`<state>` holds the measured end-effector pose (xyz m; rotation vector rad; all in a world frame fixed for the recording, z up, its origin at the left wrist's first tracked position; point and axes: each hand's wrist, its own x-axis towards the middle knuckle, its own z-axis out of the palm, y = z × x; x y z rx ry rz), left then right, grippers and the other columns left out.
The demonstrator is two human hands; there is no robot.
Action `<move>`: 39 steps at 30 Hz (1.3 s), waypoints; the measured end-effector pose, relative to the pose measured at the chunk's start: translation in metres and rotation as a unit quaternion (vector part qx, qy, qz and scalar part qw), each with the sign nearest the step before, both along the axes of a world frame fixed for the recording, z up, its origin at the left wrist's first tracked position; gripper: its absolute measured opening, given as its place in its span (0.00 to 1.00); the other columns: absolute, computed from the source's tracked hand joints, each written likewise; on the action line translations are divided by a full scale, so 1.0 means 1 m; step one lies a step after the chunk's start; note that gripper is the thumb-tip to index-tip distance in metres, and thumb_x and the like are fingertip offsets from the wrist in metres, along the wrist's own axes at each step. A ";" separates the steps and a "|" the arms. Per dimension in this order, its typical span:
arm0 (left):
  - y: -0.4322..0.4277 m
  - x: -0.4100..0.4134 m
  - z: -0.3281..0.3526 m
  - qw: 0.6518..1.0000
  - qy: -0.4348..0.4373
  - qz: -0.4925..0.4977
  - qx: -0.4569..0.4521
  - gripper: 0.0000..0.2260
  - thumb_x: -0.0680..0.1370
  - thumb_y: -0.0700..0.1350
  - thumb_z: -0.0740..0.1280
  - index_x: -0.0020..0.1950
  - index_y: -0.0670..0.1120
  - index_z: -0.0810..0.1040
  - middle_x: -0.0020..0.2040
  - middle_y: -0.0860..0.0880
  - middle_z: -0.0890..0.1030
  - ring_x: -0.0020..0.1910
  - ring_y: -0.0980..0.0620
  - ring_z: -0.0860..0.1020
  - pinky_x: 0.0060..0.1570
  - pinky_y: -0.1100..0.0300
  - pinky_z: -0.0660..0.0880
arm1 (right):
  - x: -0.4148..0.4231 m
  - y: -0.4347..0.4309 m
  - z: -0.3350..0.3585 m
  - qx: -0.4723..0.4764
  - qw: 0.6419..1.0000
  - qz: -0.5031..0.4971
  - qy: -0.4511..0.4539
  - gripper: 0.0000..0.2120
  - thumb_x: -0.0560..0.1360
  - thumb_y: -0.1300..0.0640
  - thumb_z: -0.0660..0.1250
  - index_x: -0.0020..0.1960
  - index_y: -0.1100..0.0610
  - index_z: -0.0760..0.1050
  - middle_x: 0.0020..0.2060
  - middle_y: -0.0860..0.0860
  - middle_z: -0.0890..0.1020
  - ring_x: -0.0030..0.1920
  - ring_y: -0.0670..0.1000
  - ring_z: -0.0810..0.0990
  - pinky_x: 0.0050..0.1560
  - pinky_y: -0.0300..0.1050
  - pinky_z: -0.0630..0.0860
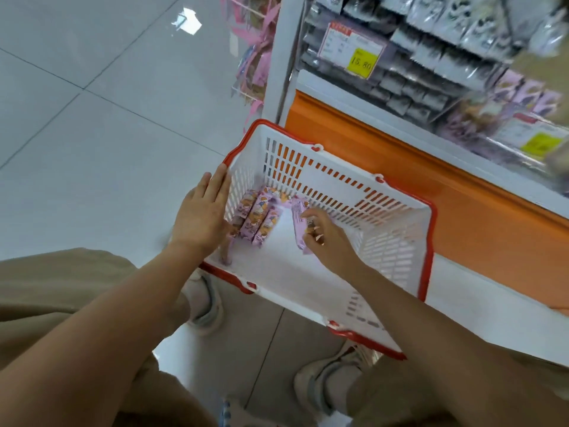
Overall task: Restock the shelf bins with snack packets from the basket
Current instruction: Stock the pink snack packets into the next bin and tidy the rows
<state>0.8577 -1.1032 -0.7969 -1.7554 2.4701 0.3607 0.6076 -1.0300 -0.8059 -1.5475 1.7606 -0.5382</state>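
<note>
- Fingers of the right hand pinch one purple snack packet inside the white, red-rimmed plastic basket.
- Left hand lies flat and open on the basket's left rim, holding nothing, beside the purple packets.

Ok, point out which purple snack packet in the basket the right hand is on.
The lone packet under the right hand, mid-basket. The other packets sit bunched at the left wall beside the left hand.
</note>
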 end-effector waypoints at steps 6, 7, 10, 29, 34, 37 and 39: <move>0.008 -0.061 0.043 1.000 0.010 -0.002 -0.014 0.33 0.81 0.52 0.61 0.79 0.41 0.51 0.80 0.41 0.51 0.79 0.42 0.47 0.77 0.47 0.46 | -0.053 0.033 0.078 -0.093 0.992 -0.069 -0.050 0.18 0.78 0.64 0.65 0.63 0.49 0.68 0.47 0.54 0.78 0.39 0.51 0.78 0.34 0.41 0.75; 0.011 -0.077 0.053 0.998 0.039 -0.036 -0.025 0.32 0.80 0.50 0.62 0.79 0.41 0.53 0.80 0.41 0.53 0.79 0.42 0.50 0.77 0.47 0.47 | -0.064 0.040 0.091 -0.110 0.990 -0.078 -0.049 0.18 0.78 0.64 0.65 0.63 0.49 0.68 0.45 0.55 0.78 0.38 0.51 0.76 0.36 0.44 0.75; 0.021 -0.128 0.086 0.975 0.113 -0.167 -0.098 0.31 0.75 0.44 0.67 0.76 0.41 0.62 0.77 0.40 0.62 0.76 0.40 0.59 0.75 0.44 0.57 | -0.096 0.060 0.130 -0.158 0.980 -0.114 -0.046 0.19 0.77 0.67 0.65 0.64 0.53 0.69 0.44 0.57 0.76 0.36 0.48 0.72 0.36 0.38 0.73; -0.014 -0.276 0.170 0.919 0.080 -0.302 -0.239 0.36 0.78 0.45 0.59 0.81 0.43 0.42 0.81 0.44 0.47 0.80 0.46 0.44 0.77 0.48 0.40 | -0.237 -0.019 0.246 -0.263 0.896 -0.316 0.168 0.18 0.78 0.60 0.60 0.67 0.50 0.69 0.40 0.50 0.78 0.37 0.49 0.76 0.42 0.47 0.74; -0.016 -0.280 0.157 0.908 0.110 -0.296 -0.276 0.38 0.73 0.44 0.65 0.80 0.42 0.52 0.79 0.42 0.59 0.79 0.44 0.54 0.77 0.47 0.44 | -0.254 -0.045 0.224 -0.138 0.916 -0.317 0.202 0.21 0.77 0.62 0.63 0.68 0.50 0.69 0.48 0.57 0.81 0.45 0.56 0.78 0.45 0.48 0.75; -0.015 -0.282 0.152 0.905 0.111 -0.290 -0.291 0.38 0.72 0.44 0.66 0.80 0.42 0.54 0.78 0.42 0.60 0.78 0.44 0.55 0.77 0.47 0.42 | -0.256 -0.053 0.220 -0.066 0.921 -0.325 0.203 0.20 0.76 0.61 0.64 0.67 0.50 0.70 0.53 0.59 0.81 0.48 0.58 0.79 0.50 0.51 0.78; -0.015 -0.283 0.151 0.905 0.105 -0.287 -0.294 0.39 0.73 0.45 0.67 0.80 0.42 0.53 0.78 0.43 0.59 0.78 0.44 0.55 0.77 0.47 0.42 | -0.258 -0.057 0.222 -0.036 0.929 -0.315 0.190 0.16 0.77 0.59 0.65 0.63 0.50 0.73 0.55 0.57 0.80 0.49 0.57 0.79 0.53 0.53 0.78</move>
